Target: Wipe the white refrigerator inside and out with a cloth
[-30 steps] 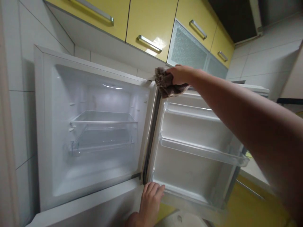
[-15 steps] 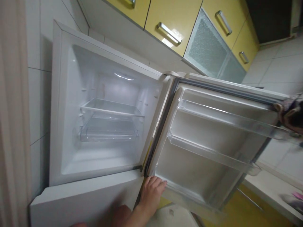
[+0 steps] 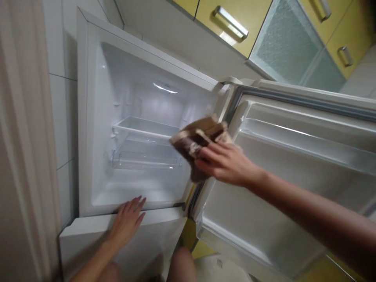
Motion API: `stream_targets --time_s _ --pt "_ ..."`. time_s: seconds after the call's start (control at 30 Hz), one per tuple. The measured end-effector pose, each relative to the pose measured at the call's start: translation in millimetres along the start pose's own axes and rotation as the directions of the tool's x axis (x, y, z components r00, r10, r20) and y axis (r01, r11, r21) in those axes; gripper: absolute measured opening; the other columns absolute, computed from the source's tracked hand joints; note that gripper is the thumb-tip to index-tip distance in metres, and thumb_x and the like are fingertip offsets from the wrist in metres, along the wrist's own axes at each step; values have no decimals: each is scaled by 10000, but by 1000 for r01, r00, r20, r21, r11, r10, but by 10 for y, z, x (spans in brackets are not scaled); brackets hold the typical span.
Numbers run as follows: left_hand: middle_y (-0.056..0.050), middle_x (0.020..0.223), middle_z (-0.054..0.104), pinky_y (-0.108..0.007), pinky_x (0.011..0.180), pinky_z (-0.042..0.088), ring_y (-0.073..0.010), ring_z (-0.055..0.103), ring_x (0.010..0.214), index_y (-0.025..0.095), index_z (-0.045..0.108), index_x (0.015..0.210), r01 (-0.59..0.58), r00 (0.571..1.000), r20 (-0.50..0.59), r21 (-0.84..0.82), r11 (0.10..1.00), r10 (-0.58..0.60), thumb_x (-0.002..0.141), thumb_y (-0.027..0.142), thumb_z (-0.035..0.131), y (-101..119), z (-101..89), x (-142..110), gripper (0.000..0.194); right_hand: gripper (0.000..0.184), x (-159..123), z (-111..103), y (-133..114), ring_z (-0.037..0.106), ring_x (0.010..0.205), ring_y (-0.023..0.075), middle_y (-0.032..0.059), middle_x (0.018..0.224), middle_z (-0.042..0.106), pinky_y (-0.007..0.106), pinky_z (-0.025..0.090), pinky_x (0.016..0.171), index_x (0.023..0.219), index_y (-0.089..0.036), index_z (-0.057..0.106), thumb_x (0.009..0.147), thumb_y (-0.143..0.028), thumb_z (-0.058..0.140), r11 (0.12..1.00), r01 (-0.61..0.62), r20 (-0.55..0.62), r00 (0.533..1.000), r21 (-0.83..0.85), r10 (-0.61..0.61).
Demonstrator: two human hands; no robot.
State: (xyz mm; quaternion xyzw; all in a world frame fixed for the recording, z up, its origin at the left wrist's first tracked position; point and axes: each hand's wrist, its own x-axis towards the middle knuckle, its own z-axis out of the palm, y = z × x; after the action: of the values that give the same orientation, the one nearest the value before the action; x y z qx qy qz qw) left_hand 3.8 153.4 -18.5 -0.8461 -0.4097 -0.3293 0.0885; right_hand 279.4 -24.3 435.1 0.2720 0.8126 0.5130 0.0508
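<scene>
A bunched brown patterned cloth (image 3: 199, 145) is gripped in my right hand (image 3: 226, 162), raised in front of the hinge side of the open refrigerator (image 3: 85, 117). Motion blurs the cloth a little. My left hand (image 3: 127, 217) lies with fingers spread on the top edge of the closed lower door (image 3: 149, 235), just under the compartment's front lip. Inside the lit compartment are a glass shelf (image 3: 143, 127) and a clear drawer (image 3: 143, 160). The opened upper door (image 3: 252, 196) stands to the right, its clear door rack (image 3: 308, 147) partly behind my right arm.
Yellow cabinets (image 3: 235, 15) with metal handles hang above, beside a frosted glass panel (image 3: 288, 39). A beige curtain (image 3: 26, 137) and a tiled wall (image 3: 63, 117) border the left side. My knee (image 3: 182, 266) shows at the bottom.
My right hand has brought the cloth from the far right, by the open door's outer edge, to in front of the compartment. My left hand has moved left from the door's lower corner.
</scene>
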Motion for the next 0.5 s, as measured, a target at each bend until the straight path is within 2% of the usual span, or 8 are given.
stream_targets --time_s 0.07,0.1,0.13,0.17,0.23,0.3,0.37,0.5 --pt "-172 1544 670 -579 1217 432 -368 643 1390 177 662 1501 30 999 12 60 998 -30 1075 411 445 -483 -87 -78 532 310 406 560 -513 607 1050 222 104 1214 684 368 493 851 1094 -201 779 1149 -246 477 968 37 193 977 247 -87" --pt "-169 1545 671 -577 1220 430 -368 644 1393 179 665 1497 25 1000 15 79 997 -26 1074 429 446 -689 -138 -118 538 321 572 860 -789 610 1096 235 110 1265 676 382 507 890 1091 -186 776 1149 -243 465 932 13 274 954 362 -120" --pt "-157 1555 667 -568 1225 429 -360 642 1402 192 658 1508 5 1000 18 93 996 -7 1074 434 453 -867 -190 -155 538 309 706 1160 -1064 611 1145 246 111 1307 669 394 517 930 1073 -174 774 1139 -238 479 882 -54 357 924 469 -133" --pt "-138 1568 660 -550 1228 429 -346 639 1411 212 644 1527 -29 999 23 102 994 26 1073 431 464 -1016 -240 -188 535 265 810 1447 -1329 601 1220 255 105 1347 663 404 517 994 1063 -177 775 1118 -240 523 810 -180 447 888 558 -111" --pt "-91 1601 638 -494 1232 429 -307 631 1430 260 602 1575 -114 993 42 98 989 111 1069 405 496 -1225 -330 -235 537 214 938 1952 -1802 580 1320 278 115 1386 657 442 502 1090 1126 -188 774 1076 -222 569 691 -428 595 804 582 -3" --pt "-44 1628 615 -434 1235 426 -268 620 1443 307 547 1621 -175 983 63 74 982 170 1062 373 523 -1331 -400 -255 564 290 996 2340 -2166 591 1337 329 161 1399 649 505 511 1097 1283 -189 744 1047 -288 608 611 -608 695 708 507 128" --pt "-14 1651 593 -395 1243 416 -242 601 1456 339 486 1660 -187 980 80 55 981 183 1055 347 542 -1364 -444 -255 607 446 1026 2629 -2403 622 1313 359 179 1408 647 533 522 1091 1426 -208 685 1026 -399 631 535 -726 751 618 433 232" --pt "0 1685 554 -381 1242 417 -231 562 1477 351 431 1685 -157 983 109 58 986 150 1047 310 555 -1336 -470 -246 651 543 1110 3096 -2521 644 1308 344 156 1448 642 487 496 1145 1542 -252 613 1037 -449 573 395 -850 793 491 347 360"
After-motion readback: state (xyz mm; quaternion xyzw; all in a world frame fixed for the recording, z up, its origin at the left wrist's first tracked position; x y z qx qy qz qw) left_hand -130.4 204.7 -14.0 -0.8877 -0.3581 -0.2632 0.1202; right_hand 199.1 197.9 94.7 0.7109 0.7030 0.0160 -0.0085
